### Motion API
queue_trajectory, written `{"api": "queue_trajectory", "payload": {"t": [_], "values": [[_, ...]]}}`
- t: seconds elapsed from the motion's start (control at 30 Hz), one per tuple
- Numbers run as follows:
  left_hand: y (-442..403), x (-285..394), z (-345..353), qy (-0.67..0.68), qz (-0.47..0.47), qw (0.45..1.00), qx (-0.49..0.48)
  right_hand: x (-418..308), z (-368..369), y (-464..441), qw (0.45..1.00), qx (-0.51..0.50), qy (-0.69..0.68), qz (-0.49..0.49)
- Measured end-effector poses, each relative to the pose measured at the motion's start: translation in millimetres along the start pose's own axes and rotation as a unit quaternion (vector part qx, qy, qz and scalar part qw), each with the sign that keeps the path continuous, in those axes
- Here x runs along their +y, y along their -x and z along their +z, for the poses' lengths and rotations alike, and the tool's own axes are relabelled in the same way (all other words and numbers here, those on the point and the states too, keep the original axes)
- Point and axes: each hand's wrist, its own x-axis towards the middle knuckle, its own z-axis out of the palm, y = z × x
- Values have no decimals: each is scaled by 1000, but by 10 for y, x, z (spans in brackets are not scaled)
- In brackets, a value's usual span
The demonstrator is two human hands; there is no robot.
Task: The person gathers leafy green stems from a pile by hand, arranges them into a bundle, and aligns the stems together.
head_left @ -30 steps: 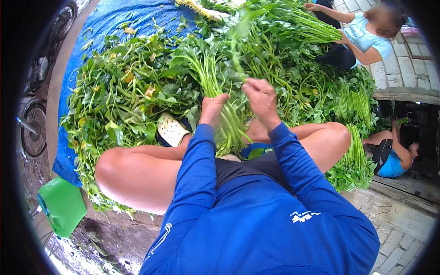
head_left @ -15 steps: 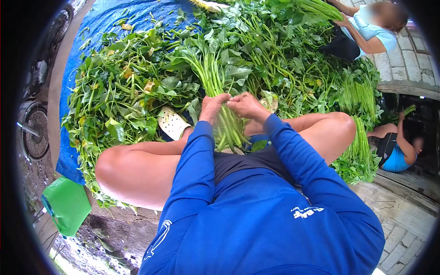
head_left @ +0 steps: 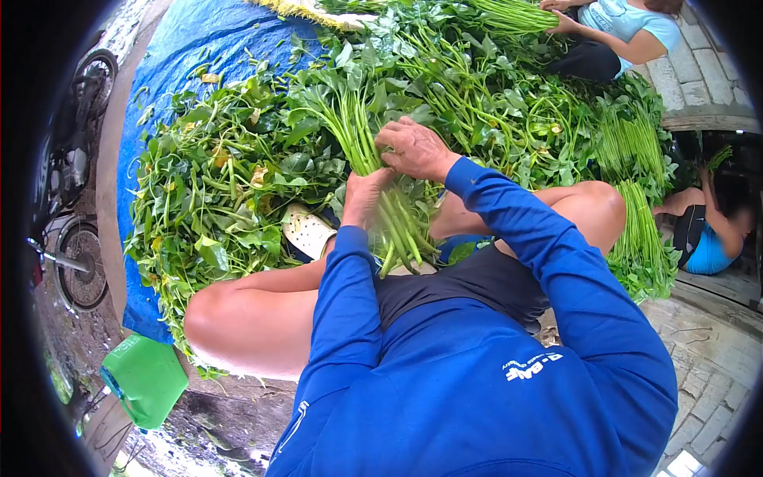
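A bunch of long green stems (head_left: 351, 131) with leafy tops stands in front of my lap, its cut ends pointing down toward me. My left hand (head_left: 366, 195) is wrapped round the stems near their lower part. Just above it, my right hand (head_left: 415, 149) has its fingers curled against the right side of the bunch. What lies under those fingers is hidden. Loose leafy greens (head_left: 214, 179) are heaped to the left, with more greens (head_left: 509, 119) beyond and to the right.
Bundled stems (head_left: 636, 230) lie right of my knee. A person in light blue (head_left: 628, 32) holds greens at the top right; another person (head_left: 711, 238) sits at the far right. A blue tarp (head_left: 207, 40), green container (head_left: 145, 381) and motorcycle (head_left: 79, 262) are on the left.
My right hand came down from above right to the bunch, then shifted slightly up along it. My left hand has kept its hold. The light-blue-clad person's greens have moved.
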Motion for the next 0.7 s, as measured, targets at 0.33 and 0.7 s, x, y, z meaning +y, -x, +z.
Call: {"api": "queue_trajectory", "payload": {"t": [0.33,0.7], "values": [[39,122,39,-60,10,998,-8,7,-164,31,989,37,69,-126],[56,204,-13,-69,18,997,-16,-108,-162,-32,999,-1,1,-52]]}}
